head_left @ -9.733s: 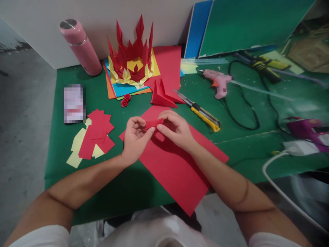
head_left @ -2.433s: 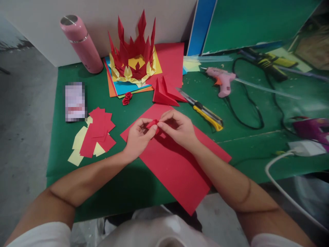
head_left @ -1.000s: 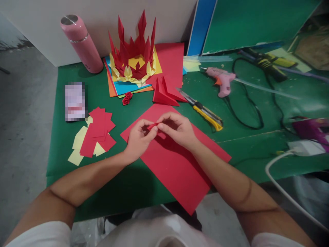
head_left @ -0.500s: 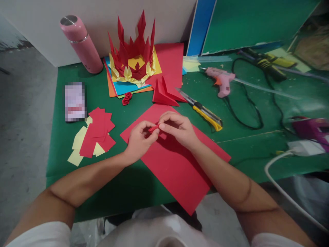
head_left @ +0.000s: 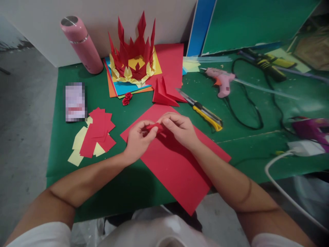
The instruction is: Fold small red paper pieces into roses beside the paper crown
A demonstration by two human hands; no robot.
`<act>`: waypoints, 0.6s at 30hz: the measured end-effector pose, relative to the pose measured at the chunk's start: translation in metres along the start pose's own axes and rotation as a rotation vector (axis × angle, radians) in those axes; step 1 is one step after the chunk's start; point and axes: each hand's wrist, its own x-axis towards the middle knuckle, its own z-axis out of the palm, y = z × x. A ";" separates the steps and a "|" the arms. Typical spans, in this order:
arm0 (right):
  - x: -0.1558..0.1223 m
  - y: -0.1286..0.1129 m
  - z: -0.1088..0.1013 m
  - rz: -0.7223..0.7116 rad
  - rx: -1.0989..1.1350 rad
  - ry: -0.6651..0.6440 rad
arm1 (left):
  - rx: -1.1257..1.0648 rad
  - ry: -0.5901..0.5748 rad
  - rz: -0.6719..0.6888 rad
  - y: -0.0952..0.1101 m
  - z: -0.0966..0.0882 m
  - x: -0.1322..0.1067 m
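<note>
A small folded piece of red paper (head_left: 155, 127) is pinched between the thumb and fingers of my left hand (head_left: 138, 137). My right hand (head_left: 181, 128) is closed at the paper's upper right end, thumb against the fingers, which partly hide that end. Both hands hover above a large red sheet (head_left: 177, 168) lying slantwise on the green table. Just beyond them stand pointed red folded pieces (head_left: 167, 94). Two small red paper roses (head_left: 126, 98) lie to the left of these.
A red and yellow paper crown (head_left: 136, 70) rests on coloured sheets at the back. Left are a pink flask (head_left: 83, 46), a phone (head_left: 75, 102) and red and yellow paper strips (head_left: 95, 132). Right are a utility knife (head_left: 203, 111), a glue gun (head_left: 221, 80) and a power strip (head_left: 305, 148).
The folded red paper has opened out wider between my hands. My right thumb has shifted up and right along it, showing more of its surface.
</note>
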 end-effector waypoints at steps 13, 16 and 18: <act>-0.001 0.005 0.001 -0.036 -0.122 0.044 | -0.095 0.048 -0.131 0.006 0.001 0.003; -0.002 0.002 0.002 -0.110 -0.192 0.051 | -0.089 0.043 -0.109 0.004 0.001 0.003; -0.002 0.000 0.002 -0.167 -0.261 0.071 | -0.085 0.016 -0.101 0.004 0.001 0.003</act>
